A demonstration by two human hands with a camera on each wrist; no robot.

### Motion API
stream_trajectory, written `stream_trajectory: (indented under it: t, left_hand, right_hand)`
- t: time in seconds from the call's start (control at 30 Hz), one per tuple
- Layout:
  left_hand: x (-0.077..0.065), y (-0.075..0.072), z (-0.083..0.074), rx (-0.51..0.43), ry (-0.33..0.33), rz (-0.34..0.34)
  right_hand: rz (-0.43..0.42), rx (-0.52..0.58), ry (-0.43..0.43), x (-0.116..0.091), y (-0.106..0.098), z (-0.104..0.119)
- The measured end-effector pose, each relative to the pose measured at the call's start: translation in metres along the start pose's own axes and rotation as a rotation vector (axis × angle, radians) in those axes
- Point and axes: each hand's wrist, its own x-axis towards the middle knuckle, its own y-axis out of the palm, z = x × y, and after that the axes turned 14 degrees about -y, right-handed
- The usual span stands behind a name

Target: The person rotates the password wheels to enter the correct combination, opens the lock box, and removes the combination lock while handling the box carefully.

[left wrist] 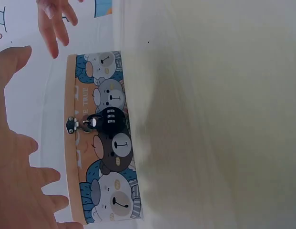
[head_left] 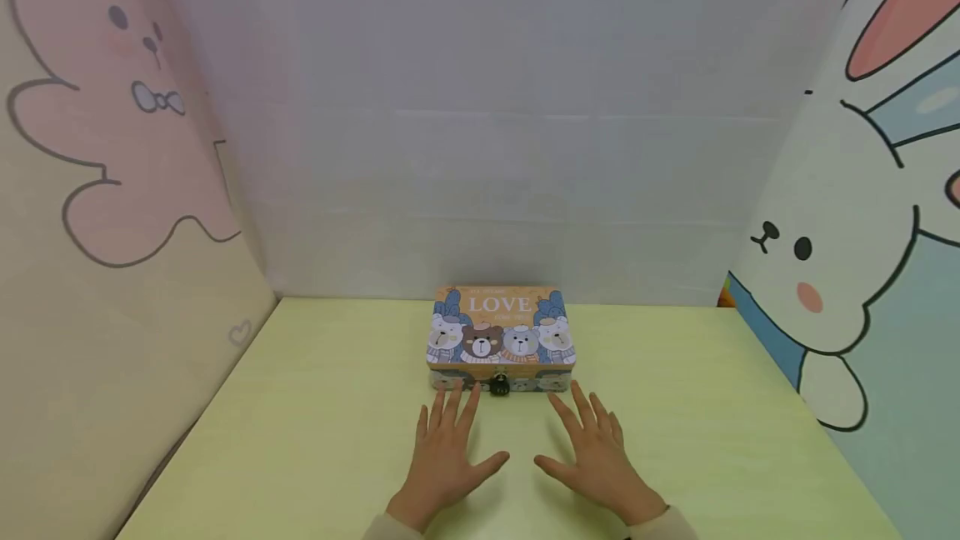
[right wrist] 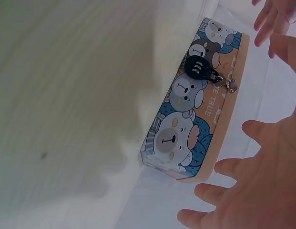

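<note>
We are seeing the box (head_left: 501, 336) sitting straight ahead of our left hand (head_left: 442, 458) and our right hand (head_left: 603, 467), close to the middle of the far edge of the desk (head_left: 315, 415); its long axis is running left to right, alongside that edge, and its front is facing us; the left hand is pointing at its left half, the right hand at its right front corner; we are judging the two about equally near, their fingertips close to the front, though we are not able to tell any contact for sure. The lock (head_left: 499, 386) is hanging mid-front from the clasp (left wrist: 71, 125), nearer the left fingertips than the right; both hands are holding their fingers straight and spread, gripping nothing. Counting, we are finding one desk, one box, one clasp, one lock and two hands; across the lid (head_left: 501, 294), four printed bears (head_left: 482, 342) are standing in a row.
</note>
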Motion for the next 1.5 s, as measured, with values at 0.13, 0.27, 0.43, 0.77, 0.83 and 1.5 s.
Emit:
stream_trajectory:
  t: [0.13,0.27,0.43,0.77,0.83,1.5]
  left_hand:
    - [0.002,0.001,-0.003,-0.104,-0.014,0.017]
    - [0.006,0.004,-0.004,-0.195,-0.021,0.038]
    - [0.010,0.007,-0.004,-0.334,-0.058,0.124]
    - [0.020,0.015,-0.004,-0.631,-0.198,0.264]
    - [0.023,0.018,-0.002,-0.695,-0.198,0.263]
    - [0.045,0.047,-0.002,-1.292,-0.366,0.352]
  right_hand:
    - [0.037,0.091,0.030,0.005,0.003,0.003]
    - [0.051,0.179,0.055,0.012,0.007,0.006]
    - [0.048,0.309,0.095,0.019,0.014,0.011]
    - [0.063,0.470,0.152,0.034,0.030,0.010]
    - [0.059,0.500,0.165,0.038,0.033,0.009]
    - [-0.089,0.790,0.291,0.069,0.048,0.006]
